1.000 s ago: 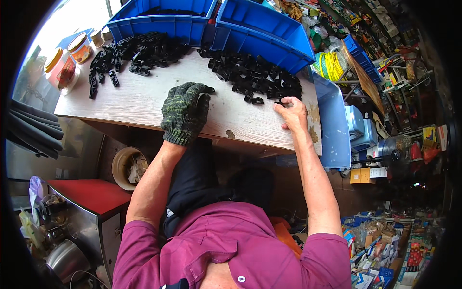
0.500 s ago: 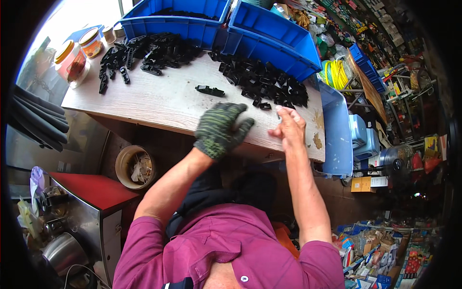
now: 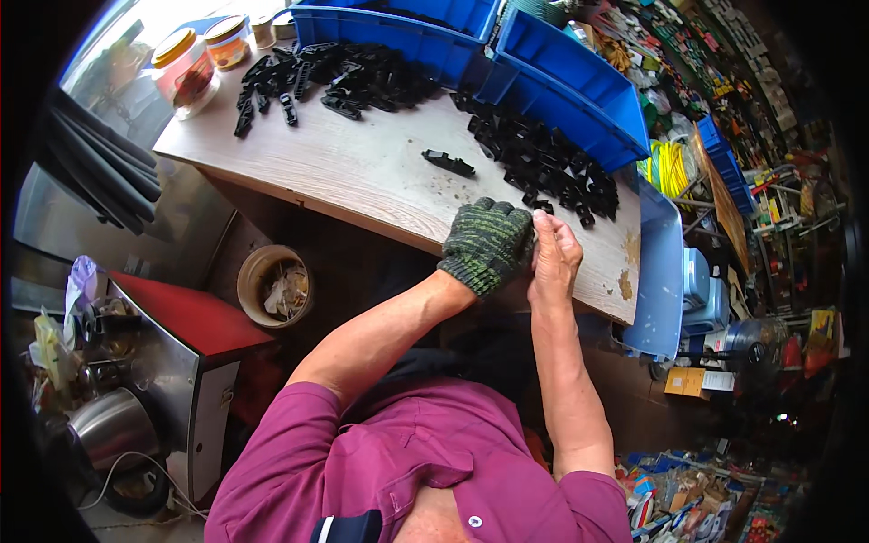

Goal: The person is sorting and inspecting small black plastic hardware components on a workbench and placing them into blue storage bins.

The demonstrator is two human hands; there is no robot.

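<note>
My left hand [image 3: 489, 246], in a green and black knit glove, is closed with its fingers curled toward my right. Bare and also closed, my right hand [image 3: 555, 258] presses thumb and fingers together against the glove. Whatever lies between the two hands is hidden. They meet over the front edge of the pale wooden table [image 3: 362, 172]. Just beyond them lies a single long black plastic part [image 3: 448, 163]. A heap of small black plastic pieces [image 3: 552, 163] spreads beyond my right hand. Farther left is a pile of long black plastic parts [image 3: 362, 77].
Two blue bins stand at the back, a left bin [image 3: 389, 41] holding black parts and a right bin [image 3: 579, 86]. Lidded jars [image 3: 184, 72] occupy the far left corner. A light blue tub [image 3: 656, 271] borders the table's right end; a bucket [image 3: 274, 285] sits on the floor.
My hands have come together: the gloved left moved right to meet the right, and its spread fingers curled in. The whole view has shifted, so the table appears farther right and lower.
</note>
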